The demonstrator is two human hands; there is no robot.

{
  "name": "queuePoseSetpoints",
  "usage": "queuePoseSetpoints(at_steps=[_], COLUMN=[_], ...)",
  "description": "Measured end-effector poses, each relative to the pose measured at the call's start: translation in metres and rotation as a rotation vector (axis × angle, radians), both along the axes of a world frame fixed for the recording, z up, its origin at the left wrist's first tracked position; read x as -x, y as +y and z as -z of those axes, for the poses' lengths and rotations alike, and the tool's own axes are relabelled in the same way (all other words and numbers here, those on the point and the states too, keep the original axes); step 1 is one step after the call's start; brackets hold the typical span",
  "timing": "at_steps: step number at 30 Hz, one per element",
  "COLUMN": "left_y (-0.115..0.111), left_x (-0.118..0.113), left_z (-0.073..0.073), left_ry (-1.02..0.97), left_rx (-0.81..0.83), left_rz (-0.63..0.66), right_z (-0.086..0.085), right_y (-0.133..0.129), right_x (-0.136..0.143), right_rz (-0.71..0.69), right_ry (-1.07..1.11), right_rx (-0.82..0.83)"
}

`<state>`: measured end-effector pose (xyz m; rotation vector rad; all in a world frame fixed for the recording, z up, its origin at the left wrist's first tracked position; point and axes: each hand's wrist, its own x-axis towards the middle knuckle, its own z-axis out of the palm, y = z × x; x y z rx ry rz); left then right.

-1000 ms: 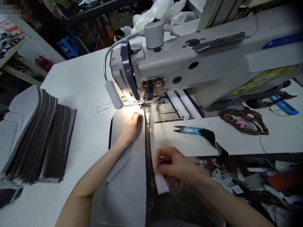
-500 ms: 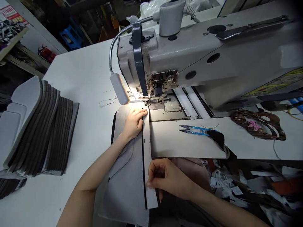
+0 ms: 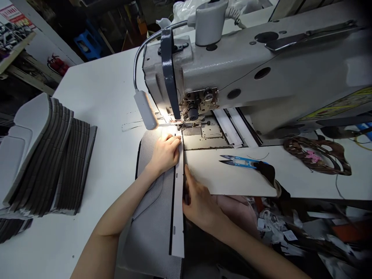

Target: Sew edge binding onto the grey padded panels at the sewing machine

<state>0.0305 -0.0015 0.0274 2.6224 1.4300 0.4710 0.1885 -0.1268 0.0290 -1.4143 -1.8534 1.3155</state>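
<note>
A grey fabric panel (image 3: 151,236) lies under the lit needle area of the sewing machine (image 3: 180,124). Along its right side runs a white strip (image 3: 178,217) with a dark edge and small slots. My left hand (image 3: 165,153) rests on the panel close to the presser foot, its bent fingers together and holding down the strip. At the strip's right edge is my right hand (image 3: 200,201), index finger stretched forward along it. The thumb touches the edge lower down; the other fingers are partly hidden beneath, apparently gripping the edge.
A tall stack of grey padded panels (image 3: 58,155) stands at the left. Blue thread snips (image 3: 241,161) and a brown hair clip (image 3: 316,155) lie on the right. More white strips (image 3: 229,126) sit under the machine arm. A lamp (image 3: 145,110) hangs left of the needle.
My right hand has moved from the strip's lower end forward to its right edge, its index finger now extended. The strip's near end has swung left. My left hand stays nearly in place.
</note>
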Motion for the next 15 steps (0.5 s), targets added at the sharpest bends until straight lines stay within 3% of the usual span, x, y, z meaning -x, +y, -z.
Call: queuePoseSetpoints(at_steps=[7,15], left_y=[0.001,0.021], left_x=[-0.002,0.001], left_z=[0.002,0.006], left_ry=[0.025,0.042], left_rx=[-0.041,-0.101], left_rz=[0.026,0.057], right_z=[0.01,0.011], right_y=[-0.002,0.01], right_x=[-0.002,-0.001], right_rz=[0.0,0.023], right_ry=[0.035,-0.028], right_rx=[-0.001,-0.022])
